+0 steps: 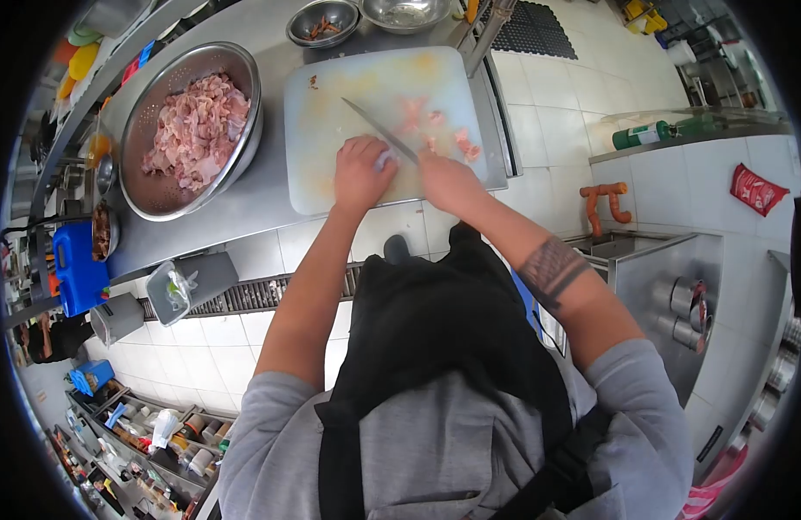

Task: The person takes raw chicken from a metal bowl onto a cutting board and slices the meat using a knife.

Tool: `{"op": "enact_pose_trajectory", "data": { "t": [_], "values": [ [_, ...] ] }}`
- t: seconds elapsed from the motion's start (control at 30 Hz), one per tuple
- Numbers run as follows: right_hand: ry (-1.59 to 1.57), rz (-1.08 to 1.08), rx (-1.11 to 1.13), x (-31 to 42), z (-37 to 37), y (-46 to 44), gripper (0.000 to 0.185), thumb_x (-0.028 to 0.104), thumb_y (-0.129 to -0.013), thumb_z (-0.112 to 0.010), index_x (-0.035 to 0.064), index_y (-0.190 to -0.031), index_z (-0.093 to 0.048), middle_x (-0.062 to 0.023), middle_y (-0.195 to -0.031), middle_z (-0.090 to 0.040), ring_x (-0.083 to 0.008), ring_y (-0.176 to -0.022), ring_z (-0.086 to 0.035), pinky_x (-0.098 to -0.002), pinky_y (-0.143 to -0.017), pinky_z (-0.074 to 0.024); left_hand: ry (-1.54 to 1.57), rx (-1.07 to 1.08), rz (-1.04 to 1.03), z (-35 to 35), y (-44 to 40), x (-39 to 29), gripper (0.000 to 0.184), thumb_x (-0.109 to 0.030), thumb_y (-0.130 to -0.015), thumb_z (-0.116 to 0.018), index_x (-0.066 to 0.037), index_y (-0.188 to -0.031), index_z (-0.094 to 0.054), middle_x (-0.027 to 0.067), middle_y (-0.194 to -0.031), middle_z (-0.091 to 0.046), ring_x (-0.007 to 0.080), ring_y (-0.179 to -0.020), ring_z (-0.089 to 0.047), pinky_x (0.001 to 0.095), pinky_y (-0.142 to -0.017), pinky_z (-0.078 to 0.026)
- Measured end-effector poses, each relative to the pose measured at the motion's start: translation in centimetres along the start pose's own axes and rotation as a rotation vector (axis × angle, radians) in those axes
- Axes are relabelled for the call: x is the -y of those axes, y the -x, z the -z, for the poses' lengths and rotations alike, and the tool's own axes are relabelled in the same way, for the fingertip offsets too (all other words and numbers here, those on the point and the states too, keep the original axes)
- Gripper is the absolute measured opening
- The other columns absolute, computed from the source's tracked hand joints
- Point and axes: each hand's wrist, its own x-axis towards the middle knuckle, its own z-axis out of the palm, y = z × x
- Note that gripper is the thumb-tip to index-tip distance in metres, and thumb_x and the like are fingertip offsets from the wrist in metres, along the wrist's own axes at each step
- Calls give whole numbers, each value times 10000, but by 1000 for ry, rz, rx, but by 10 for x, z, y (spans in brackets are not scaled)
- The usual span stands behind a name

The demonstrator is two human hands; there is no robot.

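My right hand (448, 184) is closed round the handle of a kitchen knife (374, 126), whose blade slants up and left over the white cutting board (314, 173). Just left of the blade, my left hand (363, 173) rests on the board with its fingers curled down. A small pale, whitish piece shows beside its fingertips, too unclear to name. Pink pieces of raw meat (467, 146) lie scattered on the right part of the board. Left of the board, a large steel colander (132, 173) holds a heap of cut raw meat (201, 126).
Behind the board stand a small metal bowl (295, 35) with reddish-brown bits in it and a second metal bowl (406, 17). The steel counter (266, 204) ends just in front of me. A grey bin (214, 282) and a blue jug (78, 269) are at the lower left.
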Motion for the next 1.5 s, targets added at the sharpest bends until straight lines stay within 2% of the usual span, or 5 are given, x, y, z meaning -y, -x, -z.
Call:
{"op": "enact_pose_trajectory", "data": {
  "t": [0.23, 0.5, 0.87, 1.3, 1.5],
  "values": [
    [17, 56, -59, -6, 9, 3, 304, 101, -979, -519, -43, -1245, -552, -284, -975, -746, -464, -919, -741, -578, -819, -575, 31, -67, 18, 8, 8, -2, 299, -173, -786, -790, -84, -1062, -719, 85, -1127, -703, 351, -1161, -624, 465, -1031, -479],
    [-13, -144, 204, 10, 40, 105, 235, 81, -985, -499, -28, -1190, -539, -293, -950, -740, -483, -942, -732, -609, -839, -555, 47, -26, -23, -4, 8, 7, 258, -137, -800, -769, -74, -1048, -731, 89, -1116, -713, 339, -1157, -628, 480, -1056, -466],
    [-56, 106, -66, 23, -15, -18, 233, 109, -992, -513, -29, -1178, -534, -282, -970, -746, -467, -927, -747, -580, -814, -577, 51, 36, -13, -3, 3, 9, 224, -157, -794, -773, -88, -1006, -750, 90, -1089, -736, 332, -1119, -653, 462, -1040, -479],
    [8, -105, 134, -14, 28, 89, 272, 241, -1085, -513, -3, -1191, -568, -291, -977, -732, -470, -962, -725, -611, -841, -545, 157, -66, 120, 5, 5, 6, 307, -102, -742, -809, -49, -1027, -709, 102, -1115, -691, 344, -1127, -609, 462, -994, -526],
    [-47, -115, 177, 9, 31, 96, 193, 108, -1020, -487, -30, -1143, -545, -305, -976, -728, -494, -938, -720, -615, -835, -544, 115, -22, 45, 3, 5, 11, 247, -102, -750, -793, -41, -979, -724, 115, -1100, -708, 352, -1117, -622, 458, -999, -524]
  ]
}}
